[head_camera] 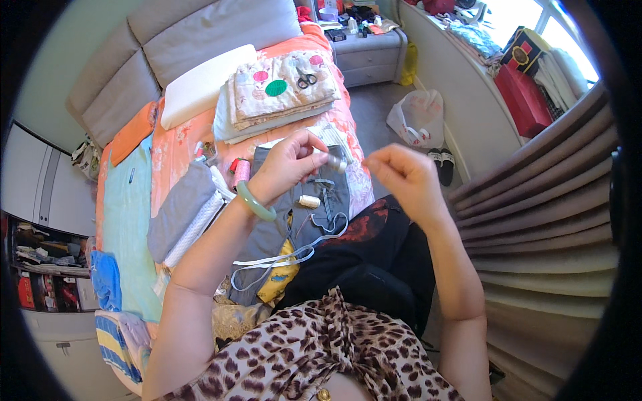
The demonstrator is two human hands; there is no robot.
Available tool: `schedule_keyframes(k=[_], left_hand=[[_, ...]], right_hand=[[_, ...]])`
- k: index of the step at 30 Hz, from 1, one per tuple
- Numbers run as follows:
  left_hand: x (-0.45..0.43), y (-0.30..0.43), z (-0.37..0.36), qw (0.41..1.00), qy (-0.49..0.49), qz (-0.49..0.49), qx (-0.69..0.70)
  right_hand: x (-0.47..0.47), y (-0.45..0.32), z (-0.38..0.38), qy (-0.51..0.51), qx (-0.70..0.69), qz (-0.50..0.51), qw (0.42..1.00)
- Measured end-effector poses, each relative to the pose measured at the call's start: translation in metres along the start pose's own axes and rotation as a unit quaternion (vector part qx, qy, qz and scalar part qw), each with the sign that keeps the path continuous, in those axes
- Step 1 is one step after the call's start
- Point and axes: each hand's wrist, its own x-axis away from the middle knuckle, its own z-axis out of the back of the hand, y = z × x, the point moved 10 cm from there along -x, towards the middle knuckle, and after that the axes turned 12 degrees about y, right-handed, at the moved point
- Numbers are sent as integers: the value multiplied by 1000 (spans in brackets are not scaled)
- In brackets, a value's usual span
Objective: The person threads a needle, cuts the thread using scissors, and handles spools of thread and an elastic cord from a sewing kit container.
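My left hand (296, 160), with a green bangle (256, 201) at its wrist, pinches a small clear or silvery object (337, 163), perhaps a bobbin; blur hides its exact kind. My right hand (401, 175) is raised to the right of it, thumb and forefinger pinched together; whether a thread or needle is between them cannot be seen. Below my hands lie dark grey trousers (266, 225) with a cream thread spool (309, 201) and a white flat cord (301, 255) on them. A pink thread spool (242, 171) stands left of my left hand.
Black-handled scissors (305, 79) and a green oval piece (276, 88) lie on folded patterned bedding (286, 108). A grey folded cloth (183, 200) lies on the bed at left. Beyond the bed's right side are a plastic bag (419, 118), slippers (444, 168) and a curtain (541, 215).
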Motion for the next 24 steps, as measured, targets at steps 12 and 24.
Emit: schedule_keyframes(k=[12,24], left_hand=[[3,7,-2,987,58,-140,-46],[31,-7,-14,987,26,-149,-59]], right_hand=[[40,25,-53,-118,16,-36,992],[42,25,-61,-149,1,-102,984]])
